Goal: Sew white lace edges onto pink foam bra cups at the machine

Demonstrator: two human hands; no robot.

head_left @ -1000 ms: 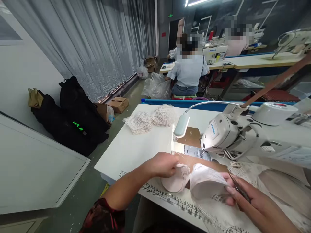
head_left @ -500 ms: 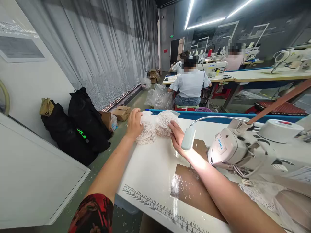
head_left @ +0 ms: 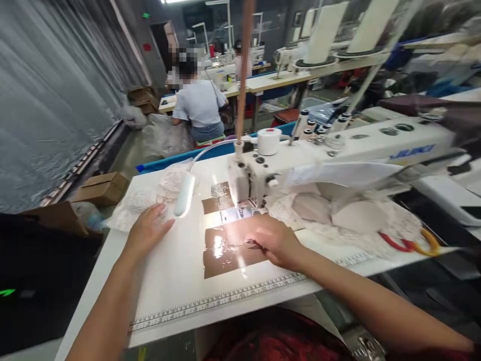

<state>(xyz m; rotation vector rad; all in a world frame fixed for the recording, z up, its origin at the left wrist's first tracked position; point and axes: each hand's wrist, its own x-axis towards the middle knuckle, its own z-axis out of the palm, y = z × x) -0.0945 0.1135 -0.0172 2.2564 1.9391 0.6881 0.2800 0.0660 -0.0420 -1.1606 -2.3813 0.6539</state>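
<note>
White lace bundles (head_left: pixel 137 203) in thin clear plastic lie at the table's far left corner. My left hand (head_left: pixel 148 228) rests at their near edge, thumb apart from the fingers, gripping nothing. In front of the sewing machine (head_left: pixel 246 180), my right hand (head_left: pixel 278 240) is closed over the brown tape patches (head_left: pixel 225 255). A small dark tip shows at its fingertips, too blurred to name. To the right of the needle area lies a pale lace piece with moulded cups (head_left: pixel 361 215). Red and yellow handles (head_left: pixel 430 244), apparently of scissors, stick out beside it.
A lit lamp (head_left: pixel 185 196) on a bendy neck hangs between my hands. A printed ruler (head_left: pixel 210 303) runs along the table's front edge. Cardboard boxes (head_left: pixel 100 188) stand on the floor at left. A co-worker (head_left: pixel 199 103) sits at another table ahead.
My view has swung right. My right hand has left the lace bundles and moved to the machine's front, closing. The left hand has loosened and lies nearer, beside the bundles.
</note>
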